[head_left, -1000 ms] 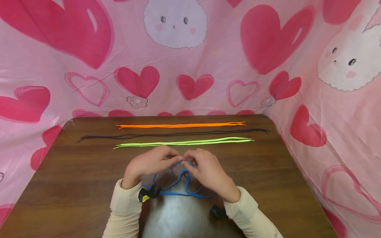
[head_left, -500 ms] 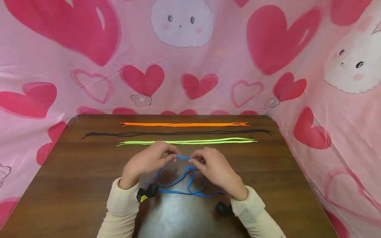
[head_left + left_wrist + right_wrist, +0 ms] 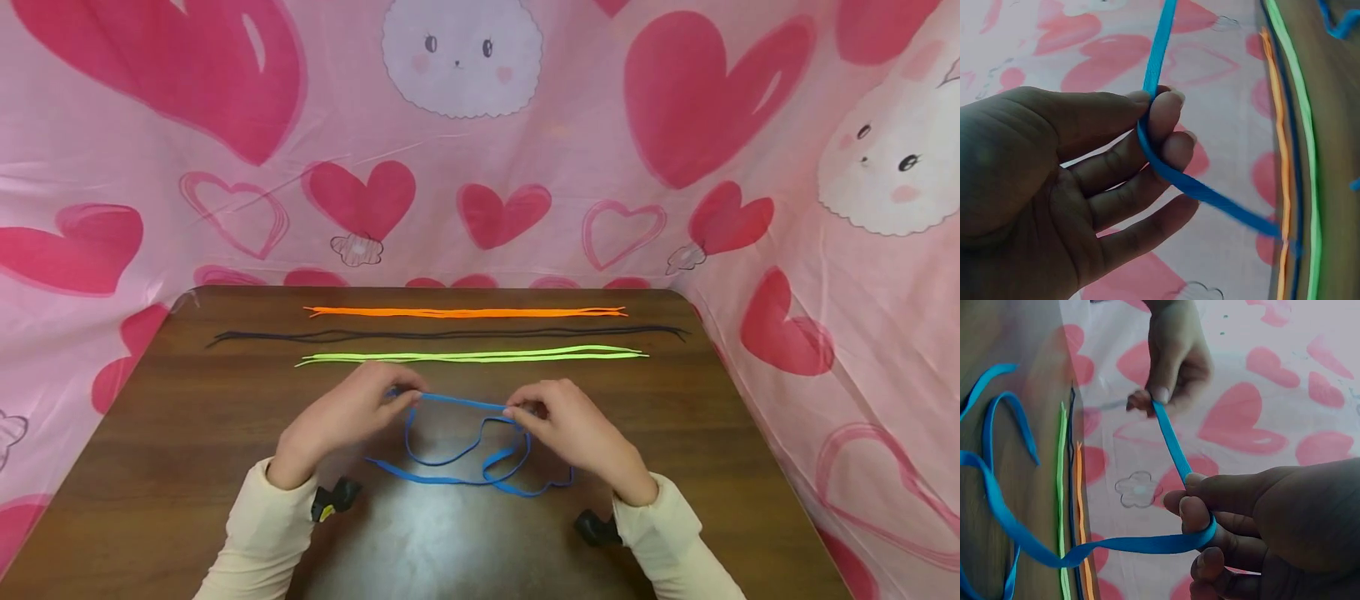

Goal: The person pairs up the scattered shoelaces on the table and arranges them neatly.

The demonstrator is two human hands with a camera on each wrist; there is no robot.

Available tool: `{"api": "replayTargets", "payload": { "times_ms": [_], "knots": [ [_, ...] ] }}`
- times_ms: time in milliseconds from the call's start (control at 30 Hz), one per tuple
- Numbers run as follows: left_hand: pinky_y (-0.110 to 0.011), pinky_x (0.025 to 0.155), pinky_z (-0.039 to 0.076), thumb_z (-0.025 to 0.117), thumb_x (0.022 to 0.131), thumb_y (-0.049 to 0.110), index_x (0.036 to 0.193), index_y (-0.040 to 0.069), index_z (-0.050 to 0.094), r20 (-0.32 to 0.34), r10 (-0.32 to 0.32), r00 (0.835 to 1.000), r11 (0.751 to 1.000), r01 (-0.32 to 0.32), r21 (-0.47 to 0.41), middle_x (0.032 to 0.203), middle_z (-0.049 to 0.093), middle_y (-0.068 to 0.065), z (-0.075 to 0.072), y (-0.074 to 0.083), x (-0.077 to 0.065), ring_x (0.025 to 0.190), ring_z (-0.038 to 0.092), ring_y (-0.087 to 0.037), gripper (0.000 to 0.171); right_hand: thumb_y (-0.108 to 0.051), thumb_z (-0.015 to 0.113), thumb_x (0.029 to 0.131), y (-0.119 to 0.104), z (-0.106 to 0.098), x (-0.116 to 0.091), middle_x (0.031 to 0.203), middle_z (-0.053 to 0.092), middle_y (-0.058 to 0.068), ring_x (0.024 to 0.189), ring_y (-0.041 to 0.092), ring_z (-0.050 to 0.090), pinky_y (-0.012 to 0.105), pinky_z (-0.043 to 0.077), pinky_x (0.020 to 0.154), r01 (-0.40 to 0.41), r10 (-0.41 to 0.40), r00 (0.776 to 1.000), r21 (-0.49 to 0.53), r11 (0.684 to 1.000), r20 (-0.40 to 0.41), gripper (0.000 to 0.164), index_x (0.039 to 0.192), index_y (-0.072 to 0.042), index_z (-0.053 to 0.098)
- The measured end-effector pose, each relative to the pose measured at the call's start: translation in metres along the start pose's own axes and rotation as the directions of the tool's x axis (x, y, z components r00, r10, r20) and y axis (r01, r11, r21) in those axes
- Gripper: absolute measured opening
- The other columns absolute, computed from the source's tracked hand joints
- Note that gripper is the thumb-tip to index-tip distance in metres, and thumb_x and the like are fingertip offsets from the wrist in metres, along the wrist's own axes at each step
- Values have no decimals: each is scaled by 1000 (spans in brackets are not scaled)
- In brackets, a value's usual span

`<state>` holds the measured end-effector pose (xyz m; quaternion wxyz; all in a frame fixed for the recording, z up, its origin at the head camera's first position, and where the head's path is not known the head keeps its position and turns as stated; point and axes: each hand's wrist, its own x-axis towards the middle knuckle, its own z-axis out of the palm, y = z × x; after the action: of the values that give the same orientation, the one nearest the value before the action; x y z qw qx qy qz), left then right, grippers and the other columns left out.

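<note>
A flat blue shoelace (image 3: 463, 402) is stretched between the two hands, above the near middle of the table. My left hand (image 3: 348, 417) pinches it between thumb and index finger; in the left wrist view the lace (image 3: 1159, 56) passes through that pinch and trails off past the other fingers. My right hand (image 3: 581, 433) pinches it the same way, and the right wrist view shows the lace (image 3: 1154, 544) bending around a finger and hanging down in curves. The slack part lies in loose loops on the table below the hands.
Behind the hands, laces lie straight across the brown table (image 3: 187, 433): a neon green pair (image 3: 480, 357), a dark pair (image 3: 450, 336) and an orange pair (image 3: 457, 313). A pink heart-print cloth (image 3: 420, 167) hangs at the table's back and sides.
The hands, close together a second ago, have moved apart to left and right. The span of blue shoelace between them has lengthened and drawn straight, and its loops on the table have shifted.
</note>
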<state>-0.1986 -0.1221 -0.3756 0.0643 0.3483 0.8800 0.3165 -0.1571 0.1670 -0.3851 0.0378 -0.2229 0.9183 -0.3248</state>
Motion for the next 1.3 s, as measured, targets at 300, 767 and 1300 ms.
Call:
{"api": "replayTargets", "payload": {
  "times_ms": [300, 767, 1300],
  "knots": [
    [-31, 74, 52, 65, 87, 14, 98, 14, 69, -22, -17, 1000, 1000, 17, 10, 90, 66, 10, 1, -23, -18, 81, 59, -4, 12, -25, 64, 88, 24, -10, -14, 65, 54, -12, 56, 5, 44, 21, 40, 51, -15, 15, 1000, 35, 999, -3, 9, 88, -20, 71],
    [-35, 75, 53, 66, 82, -1, 100, 8, 69, -82, -97, 992, 992, 103, 75, 93, 68, 2, -12, -53, -55, 82, 62, -11, 20, -24, 64, 88, 49, -29, -37, 65, 57, -8, 55, 4, 43, 21, 40, 50, -55, 56, 998, 58, 997, -28, 6, 86, -24, 70],
    [-39, 71, 53, 71, 78, -1, 93, 11, 73, -252, -122, 960, 974, 164, 157, 88, 70, 2, -26, -77, -86, 80, 64, -13, 19, -25, 67, 86, 70, -40, -58, 63, 54, -11, 53, 4, 43, 21, 40, 49, -97, 99, 994, 57, 994, -43, 4, 85, -24, 70]
  ]
}}
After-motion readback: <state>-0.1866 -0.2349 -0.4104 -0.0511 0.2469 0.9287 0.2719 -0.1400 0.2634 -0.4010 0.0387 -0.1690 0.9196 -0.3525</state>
